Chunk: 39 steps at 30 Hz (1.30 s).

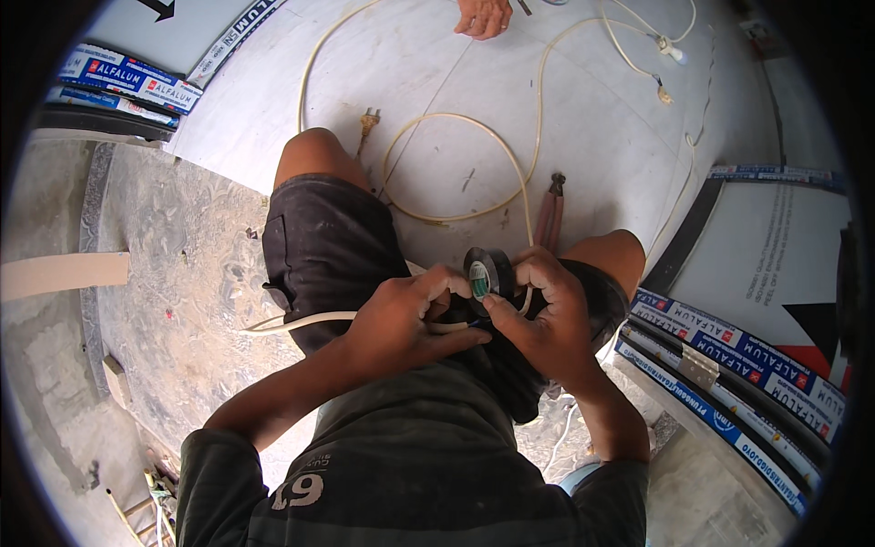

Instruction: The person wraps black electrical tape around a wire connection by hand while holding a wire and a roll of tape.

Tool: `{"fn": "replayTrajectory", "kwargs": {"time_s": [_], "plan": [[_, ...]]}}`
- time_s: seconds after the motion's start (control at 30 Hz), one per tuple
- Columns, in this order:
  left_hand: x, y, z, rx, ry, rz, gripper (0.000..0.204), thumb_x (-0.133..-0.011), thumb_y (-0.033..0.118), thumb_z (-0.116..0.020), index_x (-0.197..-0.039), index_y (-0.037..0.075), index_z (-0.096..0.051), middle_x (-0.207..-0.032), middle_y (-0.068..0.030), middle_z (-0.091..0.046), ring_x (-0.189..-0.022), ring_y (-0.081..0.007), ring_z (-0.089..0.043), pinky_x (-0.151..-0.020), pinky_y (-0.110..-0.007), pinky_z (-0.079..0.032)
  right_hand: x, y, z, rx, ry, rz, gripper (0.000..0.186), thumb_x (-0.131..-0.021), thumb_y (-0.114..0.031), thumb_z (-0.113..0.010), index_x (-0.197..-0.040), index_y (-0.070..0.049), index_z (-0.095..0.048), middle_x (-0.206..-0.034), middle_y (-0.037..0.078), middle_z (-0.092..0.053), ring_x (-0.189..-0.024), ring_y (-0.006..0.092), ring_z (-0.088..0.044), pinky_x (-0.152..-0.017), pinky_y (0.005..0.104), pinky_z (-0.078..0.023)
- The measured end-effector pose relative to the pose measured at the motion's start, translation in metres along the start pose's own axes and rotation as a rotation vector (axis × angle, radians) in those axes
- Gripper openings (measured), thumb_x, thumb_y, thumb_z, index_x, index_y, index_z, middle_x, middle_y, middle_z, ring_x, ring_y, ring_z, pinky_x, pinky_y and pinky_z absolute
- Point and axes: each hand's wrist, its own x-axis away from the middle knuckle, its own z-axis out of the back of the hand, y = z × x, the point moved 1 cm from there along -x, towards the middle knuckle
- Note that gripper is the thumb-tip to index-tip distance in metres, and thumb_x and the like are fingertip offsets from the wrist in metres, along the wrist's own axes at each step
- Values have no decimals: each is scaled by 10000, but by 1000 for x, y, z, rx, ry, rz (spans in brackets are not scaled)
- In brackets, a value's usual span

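Note:
Over my lap, my left hand [408, 314] is closed on a cream-coloured electrical cable [319, 319], whose free tail sticks out to the left. Close to the fingertips, a short dark-blue bit of wire shows at the cable's stripped end [463, 325]. My right hand [550, 314] pinches a roll of black electrical tape [489, 272], standing on edge with its pale inner core facing left. Another stretch of cable [528, 214] runs down from the floor to the right hand. Fingers partly cover where the tape and the wires meet.
Pliers with reddish handles [550, 214] lie beyond my right knee. A two-pin plug [367, 123] and a looped cable [437, 219] rest on the white tiles. Another person's hand [483, 16] is at the far edge. A white bulb [674, 55] lies far right; wrapped panels [738, 356] flank me.

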Motion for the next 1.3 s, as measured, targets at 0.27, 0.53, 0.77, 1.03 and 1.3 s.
{"fn": "replayTrajectory", "kwargs": {"time_s": [0.27,0.53,0.77,1.03,1.3], "plan": [[-6,-11,-1,119,66,-143,153,-909,154,-815,-994,30,-786,-874,-124,-733,-677,-294,-711,-620,-369,-533,11,-5,-4,121,150,130,309,-709,-97,-861,-924,-58,-643,-1005,77,-650,-855,254,-629,-786,365,-508],[-7,-19,-7,430,-81,-9,142,-977,82,-742,-1083,-11,-725,-939,-90,-729,-853,-145,-684,-738,-306,-509,43,14,-19,283,218,425,356,-695,-112,-835,-934,-3,-594,-993,149,-639,-812,281,-667,-676,375,-546],[-12,-2,11,779,-341,339,137,-1063,136,-673,-1108,14,-715,-962,0,-701,-895,-57,-613,-801,-253,-481,55,22,-20,133,290,406,289,-687,-37,-863,-888,-24,-656,-945,116,-673,-777,273,-722,-631,351,-586],[-15,-6,0,632,-238,261,189,-997,171,-787,-915,3,-760,-801,11,-685,-759,-49,-613,-705,-235,-474,62,29,-27,382,196,500,315,-696,-108,-912,-875,-42,-661,-975,116,-677,-777,302,-711,-656,399,-596],[-14,4,12,473,-150,170,108,-918,69,-846,-890,5,-763,-861,-3,-716,-785,-47,-648,-684,-236,-483,60,33,3,379,61,631,273,-819,-238,-853,-958,-65,-693,-1028,92,-679,-932,298,-686,-851,503,-552]]}}
